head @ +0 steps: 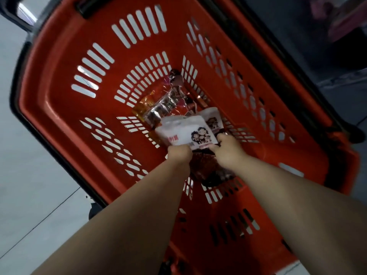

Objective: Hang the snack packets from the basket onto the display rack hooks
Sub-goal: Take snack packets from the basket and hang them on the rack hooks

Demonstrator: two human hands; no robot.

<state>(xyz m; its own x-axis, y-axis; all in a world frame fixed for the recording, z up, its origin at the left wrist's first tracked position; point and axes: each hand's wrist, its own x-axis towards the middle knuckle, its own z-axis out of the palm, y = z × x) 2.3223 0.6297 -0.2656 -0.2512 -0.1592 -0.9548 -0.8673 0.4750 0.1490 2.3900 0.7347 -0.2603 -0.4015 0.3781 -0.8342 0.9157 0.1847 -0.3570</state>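
I look straight down into a deep red basket (59,108) with slotted walls. Both my arms reach inside. My left hand (179,154) and my right hand (228,148) grip the near edge of a white snack packet (182,131) printed with two cartoon figures. A second white packet (211,117) of the same kind lies just behind it. Clear packets with dark contents (162,108) and an orange packet edge (146,105) lie on the basket floor. Under my hands sits a dark reddish packet (206,167). No display rack is in view.
The basket has a black rim and handle (89,8) and stands on a pale tiled floor (29,195). Dark, blurred shelving or furniture (327,46) fills the upper right.
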